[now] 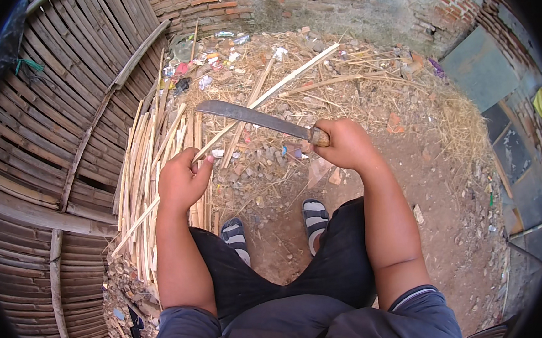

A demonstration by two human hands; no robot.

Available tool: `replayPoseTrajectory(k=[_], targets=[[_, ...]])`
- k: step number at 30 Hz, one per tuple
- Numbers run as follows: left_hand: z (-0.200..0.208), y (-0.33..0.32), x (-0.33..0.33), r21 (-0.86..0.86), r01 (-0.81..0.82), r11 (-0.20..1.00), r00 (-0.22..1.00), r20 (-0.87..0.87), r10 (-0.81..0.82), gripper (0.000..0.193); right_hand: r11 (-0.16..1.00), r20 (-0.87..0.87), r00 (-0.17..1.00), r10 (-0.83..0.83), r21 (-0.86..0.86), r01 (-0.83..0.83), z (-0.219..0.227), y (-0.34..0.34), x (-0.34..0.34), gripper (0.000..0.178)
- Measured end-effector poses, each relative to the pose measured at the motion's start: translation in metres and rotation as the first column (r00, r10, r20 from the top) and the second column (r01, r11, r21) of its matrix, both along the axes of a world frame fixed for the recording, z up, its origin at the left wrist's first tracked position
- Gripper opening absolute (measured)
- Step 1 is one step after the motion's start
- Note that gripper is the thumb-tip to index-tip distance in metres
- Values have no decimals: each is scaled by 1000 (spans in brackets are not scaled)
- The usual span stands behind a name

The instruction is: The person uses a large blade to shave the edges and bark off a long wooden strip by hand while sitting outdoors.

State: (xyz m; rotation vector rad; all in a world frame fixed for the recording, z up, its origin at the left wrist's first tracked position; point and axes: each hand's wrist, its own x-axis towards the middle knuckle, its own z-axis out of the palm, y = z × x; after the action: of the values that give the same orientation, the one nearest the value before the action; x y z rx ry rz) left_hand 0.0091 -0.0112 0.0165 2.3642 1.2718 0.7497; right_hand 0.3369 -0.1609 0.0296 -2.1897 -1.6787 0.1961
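My right hand (346,143) is closed round the wooden handle of a machete (251,116). Its dark blade points left and slightly away from me, over a long pale bamboo strip (278,87). That strip runs slantwise from the lower left to the upper right, its far end light and bare. Around its near part, my left hand (182,180) is closed. Whether the blade touches the strip, I cannot tell. Beside and beyond my left hand lies a pile of similar bamboo strips (146,154).
A bamboo slat wall (41,116) rises on the left, a brick wall (309,3) at the far side. Litter, stones and dry straw (462,118) cover the ground. Grey panels (480,66) lean at the right. My sandalled feet (315,219) stand on bare earth.
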Motion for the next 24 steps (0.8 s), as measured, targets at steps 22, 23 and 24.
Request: replayPoseTrajectory(k=[22,23,24], targets=[[-9,6,-4,71,21,997,1000,8,-22,42,983,-85,984,-154,85,161,1,-1,17,29],[-9,7,-3,82,28,996,999,16,-30,42,988,-79,988,-131,75,137,1,-1,15,29],[-10,7,-2,91,34,995,999,21,-36,41,992,-76,991,-106,62,111,-1,-1,11,30]])
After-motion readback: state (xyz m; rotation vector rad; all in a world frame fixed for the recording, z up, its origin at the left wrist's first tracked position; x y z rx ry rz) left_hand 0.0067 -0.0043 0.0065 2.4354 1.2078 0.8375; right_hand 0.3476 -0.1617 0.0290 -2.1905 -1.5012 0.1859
